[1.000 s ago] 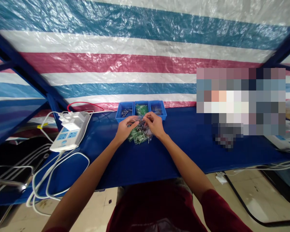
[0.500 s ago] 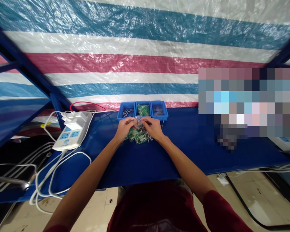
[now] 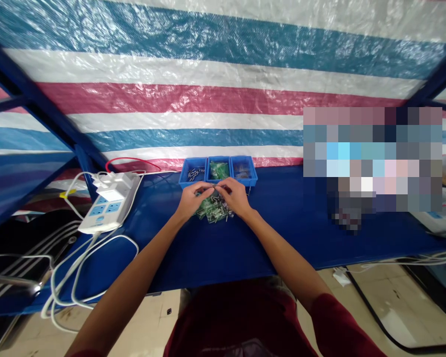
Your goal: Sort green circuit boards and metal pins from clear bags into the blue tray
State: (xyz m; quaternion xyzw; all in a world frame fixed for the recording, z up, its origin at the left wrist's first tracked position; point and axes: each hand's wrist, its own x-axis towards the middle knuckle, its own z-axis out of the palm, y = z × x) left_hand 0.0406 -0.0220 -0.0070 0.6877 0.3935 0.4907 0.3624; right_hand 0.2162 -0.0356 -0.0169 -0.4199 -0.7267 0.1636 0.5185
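My left hand [image 3: 193, 199] and my right hand [image 3: 235, 196] meet fingertip to fingertip in front of the trays. Both pinch a small clear plastic bag, which the fingers now mostly hide. Directly below them on the blue table lies a pile of small clear bags [image 3: 214, 210] with green pieces and metal screws showing. Behind the hands stand three blue trays side by side. Small dark and silvery parts lie in the left tray [image 3: 183, 173], green pieces in the middle tray [image 3: 208, 171], and what looks like clear plastic in the right tray [image 3: 254, 171].
A white power strip [image 3: 113, 218] with plugged-in chargers [image 3: 113, 186] stands on the left, its white cables [image 3: 78, 277] looping over the table edge. A striped plastic sheet [image 3: 193, 99] hangs behind the blue table [image 3: 282, 238]. A blurred-out area covers the right side.
My fingertips have come closer together, and the clear plastic that showed between them is now mostly hidden. The trays and the pile have stayed in place.
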